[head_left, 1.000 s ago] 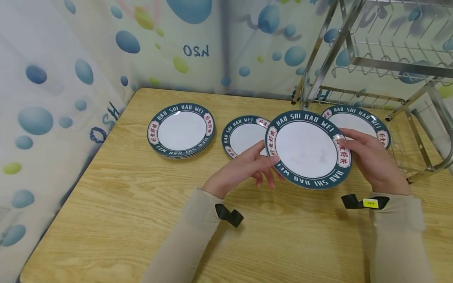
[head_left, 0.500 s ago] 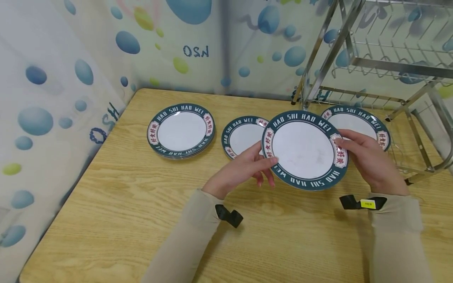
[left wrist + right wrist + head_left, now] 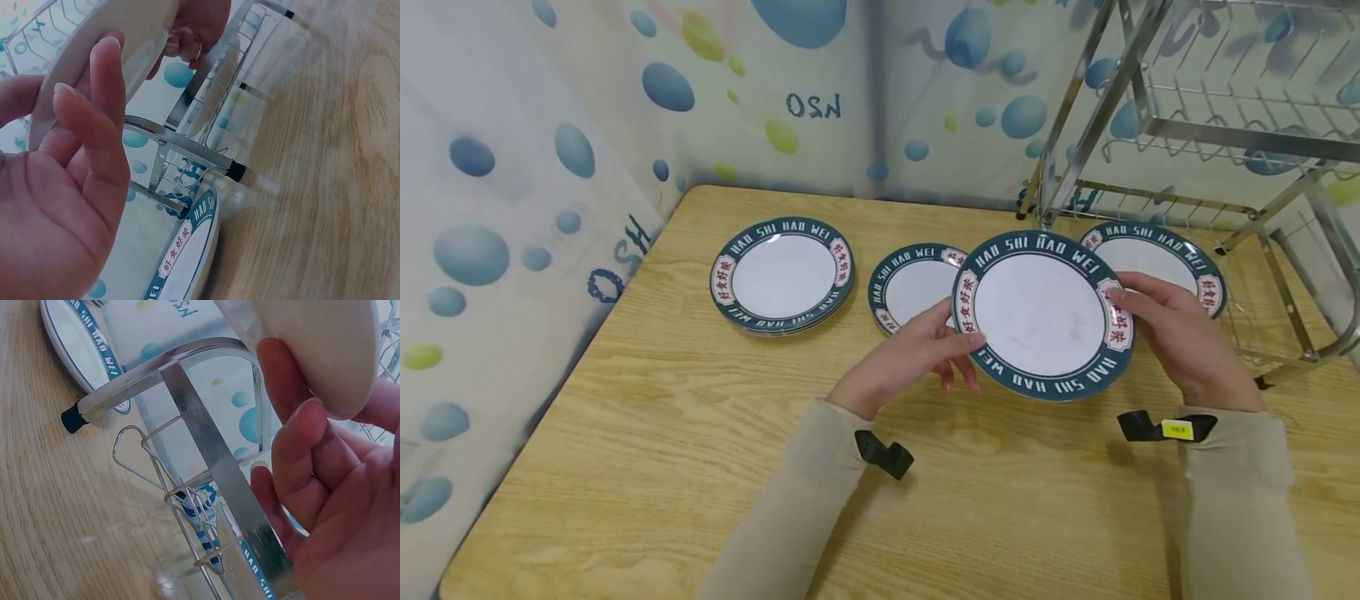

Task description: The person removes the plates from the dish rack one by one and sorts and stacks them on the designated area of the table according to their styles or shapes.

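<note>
Both hands hold a round white plate [image 3: 1041,308] with a dark green lettered rim, raised above the table and tilted toward the head camera. My left hand [image 3: 910,358] pinches its left edge, thumb on the rim and other fingers below. At the right edge, my right hand [image 3: 1187,337] grips it with the thumb on top. The wrist views show fingers against the plate's pale underside [image 3: 140,44]. Behind it, partly covered, lies a matching plate [image 3: 917,279]. Another matching plate [image 3: 1157,250] lies at the rack's base, partly behind my right hand.
A small stack of matching plates [image 3: 786,275] sits on the wooden table [image 3: 700,467] at the left. A metal dish rack [image 3: 1247,137] with wire tiers stands at the back right. A patterned wall covering [image 3: 820,150] borders the table's back and left.
The held plate has shifted slightly left, and my right hand has moved a little left with it. Both hands keep their hold. The other plates stay where they were.
</note>
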A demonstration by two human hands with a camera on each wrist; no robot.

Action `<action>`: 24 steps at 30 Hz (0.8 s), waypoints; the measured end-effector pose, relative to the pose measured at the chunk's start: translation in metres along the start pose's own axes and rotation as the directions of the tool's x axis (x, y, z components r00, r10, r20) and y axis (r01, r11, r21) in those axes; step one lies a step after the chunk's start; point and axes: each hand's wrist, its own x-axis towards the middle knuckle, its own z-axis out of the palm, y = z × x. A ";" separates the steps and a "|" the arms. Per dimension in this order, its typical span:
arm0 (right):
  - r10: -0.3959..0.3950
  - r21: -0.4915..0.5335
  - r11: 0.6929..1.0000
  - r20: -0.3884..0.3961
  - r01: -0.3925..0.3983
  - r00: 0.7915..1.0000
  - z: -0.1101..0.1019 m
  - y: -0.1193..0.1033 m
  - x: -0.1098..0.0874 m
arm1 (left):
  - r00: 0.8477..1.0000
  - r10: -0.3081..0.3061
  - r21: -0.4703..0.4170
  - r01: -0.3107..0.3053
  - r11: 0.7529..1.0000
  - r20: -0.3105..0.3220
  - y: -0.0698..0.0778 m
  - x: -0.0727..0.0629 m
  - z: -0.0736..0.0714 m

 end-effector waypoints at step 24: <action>-0.176 0.249 0.951 -0.053 0.183 0.983 -0.005 0.007 0.005 | 0.998 0.028 -0.025 -0.029 0.999 -0.048 -0.002 -0.004 -0.011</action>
